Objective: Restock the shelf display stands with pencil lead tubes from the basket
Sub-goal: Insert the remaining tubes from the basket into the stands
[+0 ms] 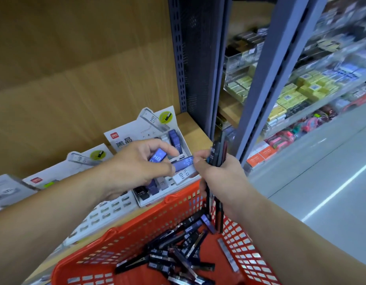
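An orange plastic basket (pixel 120 241) sits against the shelf edge at the bottom, with several dark lead tubes (pixel 178 249) loose inside. My left hand (pixel 136 165) pinches a blue lead tube (pixel 157 157) above the white display stand (pixel 155 128), which holds a few blue, grey and black tubes. A second blue tube (pixel 183 163) shows between my hands, and I cannot tell which hand holds it. My right hand (pixel 217 175) grips an upright bundle of dark lead tubes (pixel 218 155) over the basket's far corner.
Two more white display stands (pixel 75 167) stand to the left on the wooden shelf (pixel 190 120). A grey metal upright (pixel 266 79) rises right of the hands. Shelves of small boxed goods (pixel 301 87) and a grey floor (pixel 322 182) lie further right.
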